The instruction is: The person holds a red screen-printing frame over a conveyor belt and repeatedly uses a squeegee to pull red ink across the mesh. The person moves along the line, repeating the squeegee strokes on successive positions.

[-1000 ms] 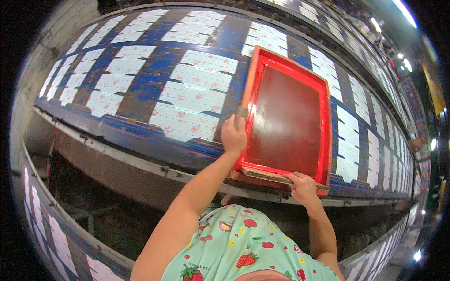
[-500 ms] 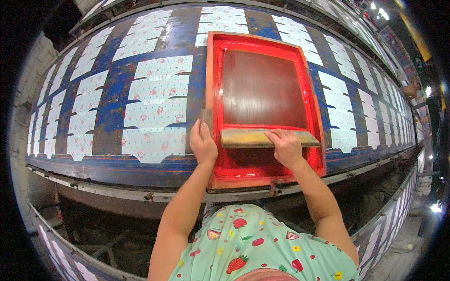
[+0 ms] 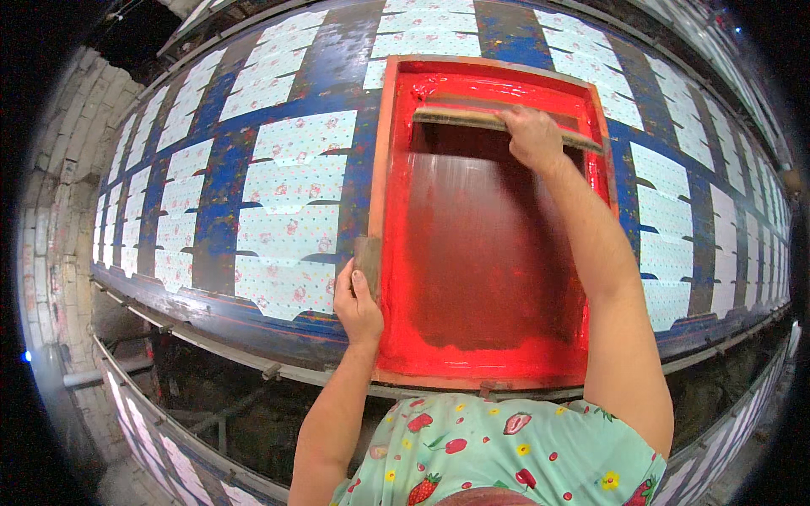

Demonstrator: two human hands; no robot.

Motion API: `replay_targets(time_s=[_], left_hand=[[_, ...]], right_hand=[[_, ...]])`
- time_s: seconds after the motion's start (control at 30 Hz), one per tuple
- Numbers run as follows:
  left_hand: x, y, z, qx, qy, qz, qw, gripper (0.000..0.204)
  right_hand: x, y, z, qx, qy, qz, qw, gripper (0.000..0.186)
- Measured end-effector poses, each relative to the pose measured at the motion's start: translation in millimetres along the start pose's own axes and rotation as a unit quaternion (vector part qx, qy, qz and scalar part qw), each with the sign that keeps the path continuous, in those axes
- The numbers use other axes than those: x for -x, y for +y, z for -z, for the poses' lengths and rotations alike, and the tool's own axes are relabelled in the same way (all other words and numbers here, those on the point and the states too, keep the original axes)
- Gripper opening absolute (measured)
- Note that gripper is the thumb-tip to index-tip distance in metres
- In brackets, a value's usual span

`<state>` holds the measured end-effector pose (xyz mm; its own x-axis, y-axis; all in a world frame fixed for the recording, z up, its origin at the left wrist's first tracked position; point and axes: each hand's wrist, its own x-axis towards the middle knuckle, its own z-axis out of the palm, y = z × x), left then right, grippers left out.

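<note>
Our right hand point(image 3: 536, 139) gripped the squeegee point(image 3: 456, 116), more of it left of the hand than right, so we had to even the pressure! Our left hand point(image 3: 359, 312) clasped the wooden block point(image 3: 368, 255); just right lay the red screen-printing frame point(image 3: 385, 169), which needed holding still.

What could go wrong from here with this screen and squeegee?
1. The right hand grips the squeegee right of its middle, so pressure might be uneven.
2. The left hand holds the wooden handle at the screen frame's left side; if that hold slackened, the frame might shift.
3. Glossy red ink lies along the near edge and might smear onto the patterned sheets.
</note>
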<state>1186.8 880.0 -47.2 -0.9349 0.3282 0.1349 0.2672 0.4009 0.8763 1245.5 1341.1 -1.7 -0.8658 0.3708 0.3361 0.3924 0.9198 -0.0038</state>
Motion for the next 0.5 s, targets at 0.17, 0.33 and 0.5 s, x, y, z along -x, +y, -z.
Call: replay_targets(time_s=[0.17, 0.33, 0.5], left_hand=[[1.5, 4.4, -1.5, -0.018, 0.003, 0.015, 1.0, 0.043], [2.3, 9.3, -3.1, -0.04, 0.004, 0.011, 0.999, 0.044], [2.4, 12.0, -5.8, -0.023, 0.011, 0.028, 0.999, 0.042]], right_hand=[[-65.8, 44.2, -9.2, 0.002, -0.061, -0.013, 0.998, 0.038], [-82.4, 64.3, -23.4, -0.011, -0.044, -0.021, 0.999, 0.04], [-91.5, 72.1, -12.4, -0.01, -0.078, 0.032, 0.996, 0.038]])
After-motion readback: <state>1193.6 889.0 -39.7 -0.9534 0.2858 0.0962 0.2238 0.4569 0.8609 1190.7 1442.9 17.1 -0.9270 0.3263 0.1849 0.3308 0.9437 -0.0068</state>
